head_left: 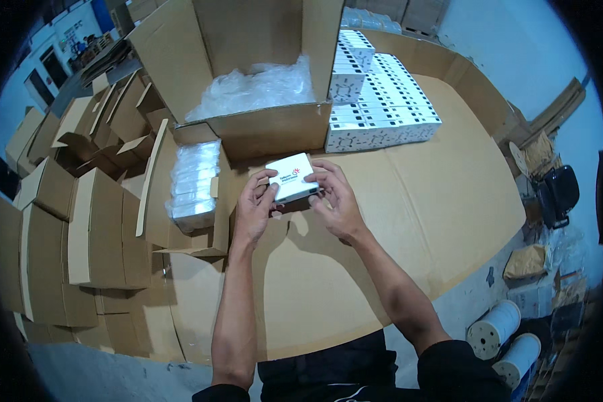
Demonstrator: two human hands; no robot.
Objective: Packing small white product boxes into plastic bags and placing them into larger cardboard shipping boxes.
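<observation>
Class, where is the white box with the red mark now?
In the head view, the white box is near the centre, held between the left hand and right hand, just below the large carton.

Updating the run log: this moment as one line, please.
left hand: holds white box; right hand: holds same box; wrapped packs: in carton left of hands; stacked boxes: beyond right hand

A white box (291, 175), red mark facing up, is between both hands (252, 206) (338, 202).
</observation>
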